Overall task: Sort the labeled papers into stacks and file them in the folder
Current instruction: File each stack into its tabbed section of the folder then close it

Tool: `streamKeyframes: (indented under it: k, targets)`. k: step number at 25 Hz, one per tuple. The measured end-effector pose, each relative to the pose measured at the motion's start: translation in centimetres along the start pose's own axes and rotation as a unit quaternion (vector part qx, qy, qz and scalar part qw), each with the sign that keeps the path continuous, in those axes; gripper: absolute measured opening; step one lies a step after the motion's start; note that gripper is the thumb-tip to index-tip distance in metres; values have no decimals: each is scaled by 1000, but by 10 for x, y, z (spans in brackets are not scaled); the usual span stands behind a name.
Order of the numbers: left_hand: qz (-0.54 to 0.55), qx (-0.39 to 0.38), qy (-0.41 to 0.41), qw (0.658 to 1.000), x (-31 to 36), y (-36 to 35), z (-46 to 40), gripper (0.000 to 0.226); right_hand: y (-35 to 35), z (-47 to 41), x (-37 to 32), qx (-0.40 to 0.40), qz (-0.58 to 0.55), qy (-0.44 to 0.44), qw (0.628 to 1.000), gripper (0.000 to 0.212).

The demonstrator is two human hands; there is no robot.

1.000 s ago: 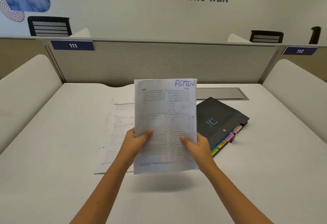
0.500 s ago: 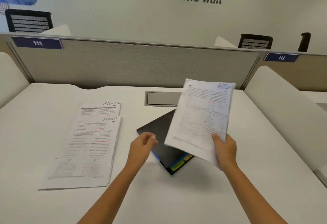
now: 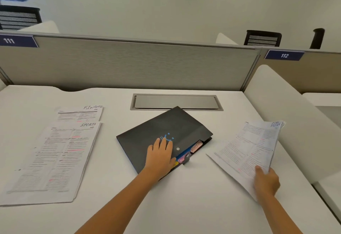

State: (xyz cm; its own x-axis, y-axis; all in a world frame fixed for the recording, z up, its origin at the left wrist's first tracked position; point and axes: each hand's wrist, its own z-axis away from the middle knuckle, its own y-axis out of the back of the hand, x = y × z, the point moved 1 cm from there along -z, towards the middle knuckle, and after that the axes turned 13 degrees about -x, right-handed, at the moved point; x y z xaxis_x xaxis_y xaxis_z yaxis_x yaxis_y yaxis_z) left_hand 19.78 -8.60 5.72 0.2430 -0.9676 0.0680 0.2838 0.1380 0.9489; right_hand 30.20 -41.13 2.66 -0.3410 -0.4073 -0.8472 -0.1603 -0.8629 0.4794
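Black folder (image 3: 156,128) lies mid-table, long axis diagonal, tabbed mouth facing right toward the papers. My left hand (image 3: 160,155) rests flat on its cover, fingers straight and close together. My right hand (image 3: 266,182) pinches the ADMIN stack (image 3: 251,152) at its near corner, just right of the folder.

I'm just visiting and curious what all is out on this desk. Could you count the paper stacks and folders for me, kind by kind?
Paper stacks: 3, namely the FINANCE stack, the SPORTS stack and the ADMIN stack gripped by the right hand
Folders: 1, the black folder under the left hand
Total: 4
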Motion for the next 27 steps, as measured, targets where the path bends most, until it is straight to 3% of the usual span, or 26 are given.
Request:
streamKeyframes:
  k: [4,6,10,12,15,20,23,27]
  targets:
    - [-82,92,-54,991,0,36,-2,12,3,-7,-2,-53,42,16,998,32]
    - [-110,51,-47,991,-8,51,-4,15,5,-8,-3,-69,56,21,996,31]
    - [-149,93,-36,984,-26,80,-12,17,8,-7,-10,-119,31,17,992,36]
    - [-90,121,-41,988,-35,90,-18,11,10,-4,-21,-141,15,17,990,35]
    - [33,164,-57,984,-52,106,-23,25,19,-3,-45,-143,-28,28,989,34]
    - [141,150,-84,975,-62,125,-28,29,56,14,-128,-177,-102,65,977,31]
    - [153,164,-97,970,-66,131,-9,30,93,56,-174,-255,-37,87,962,20]
    - [142,139,-95,975,-61,128,-13,32,92,73,-202,-351,181,90,914,8]
